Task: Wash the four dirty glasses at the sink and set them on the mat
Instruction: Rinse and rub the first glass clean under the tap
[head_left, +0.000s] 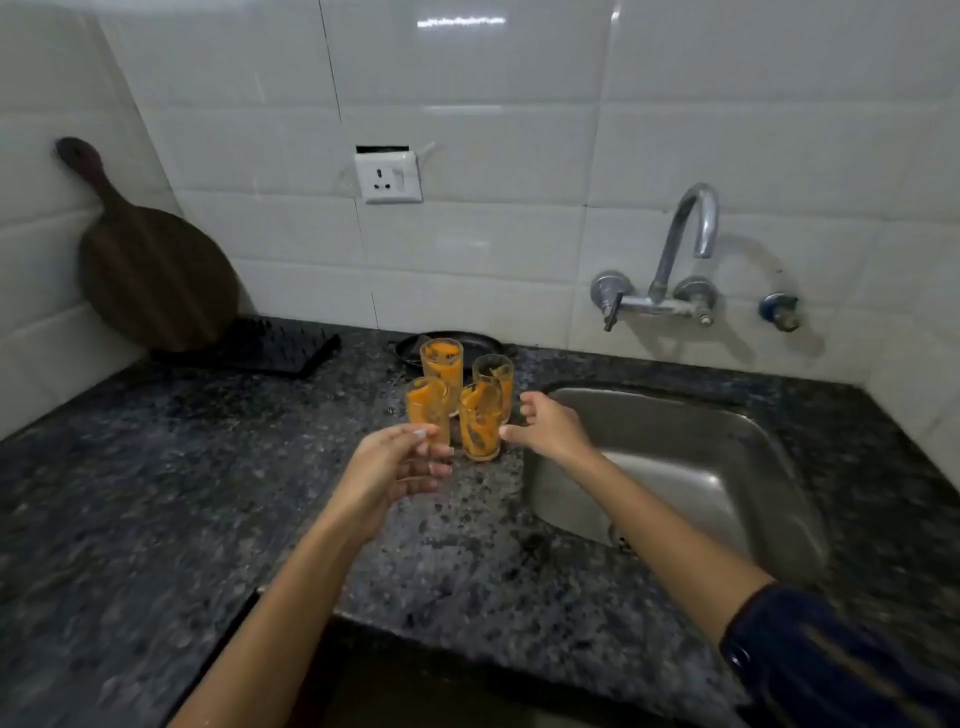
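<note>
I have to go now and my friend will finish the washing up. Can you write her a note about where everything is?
Left hand: fingers curled round the base of the front-left glass.
Right hand: open, reaching at the front-right glass, not gripping yet.
All four glasses stand together on the counter left of the sink, the back two untouched; all carry orange residue.
Tap shows no water.
Done: nothing washed.
Left: wash all four, set them on the black mat.

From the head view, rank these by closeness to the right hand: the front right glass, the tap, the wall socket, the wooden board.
From the right hand:
1. Front right glass, just left of its fingertips.
2. Tap, on the wall above the sink.
3. Wall socket, higher up, to the left.
4. Wooden board, leaning in the far left corner.
</note>
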